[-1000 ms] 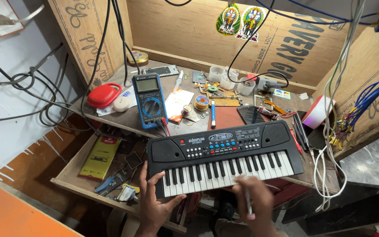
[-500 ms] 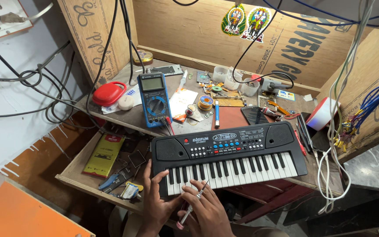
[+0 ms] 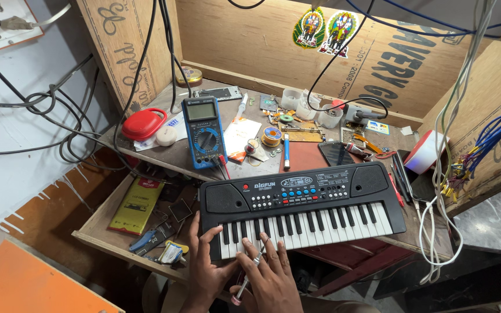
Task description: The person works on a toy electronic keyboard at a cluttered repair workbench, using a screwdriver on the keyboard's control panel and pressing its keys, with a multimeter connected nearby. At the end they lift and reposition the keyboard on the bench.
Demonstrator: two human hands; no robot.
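Left hand (image 3: 207,268) lies flat, fingers spread, on the low white keys of the black keyboard (image 3: 300,206). Right hand (image 3: 271,279), just beside it, is closed round a thin screwdriver (image 3: 249,271), tip toward the keys. Keyboard sits at desk (image 3: 169,153) front edge. Behind it: blue meter (image 3: 204,132), red oval case (image 3: 144,124). Yellow flat pack (image 3: 136,206) in open drawer, left. Two oval green stickers (image 3: 327,29) on back wall, w/ dark stencilled lettering.
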